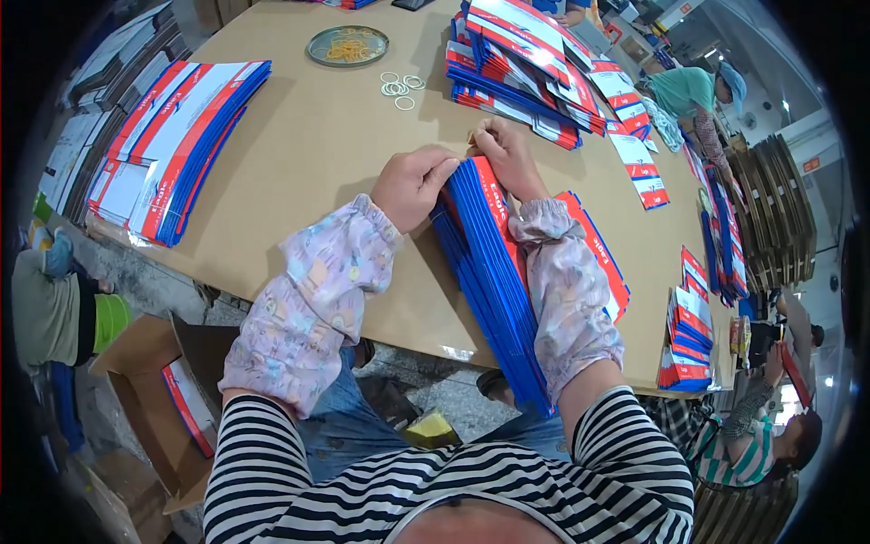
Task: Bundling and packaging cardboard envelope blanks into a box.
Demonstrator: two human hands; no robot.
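A thick stack of flat folded cartons (494, 263), blue along the edges with a red and white face, stands on edge and slants from the table down toward my lap. My left hand (412, 186) is closed at its far left corner, thumb against the edge; whatever its fingers hold is hidden. At the far right corner my right hand (509, 159) is closed in a pinch on a thin tan loop, by its look a rubber band (471, 140). My right forearm lies along the stack's right side. More flat cartons (594, 254) lie beneath that forearm.
Ahead are a round dish (317, 56) of rubber bands and several loose pale bands (396, 88). Carton piles stand at left (172, 150), far right (521, 68) and near right (689, 331). An open cardboard box (136, 390) sits below left. Co-workers (684, 91) are at the right.
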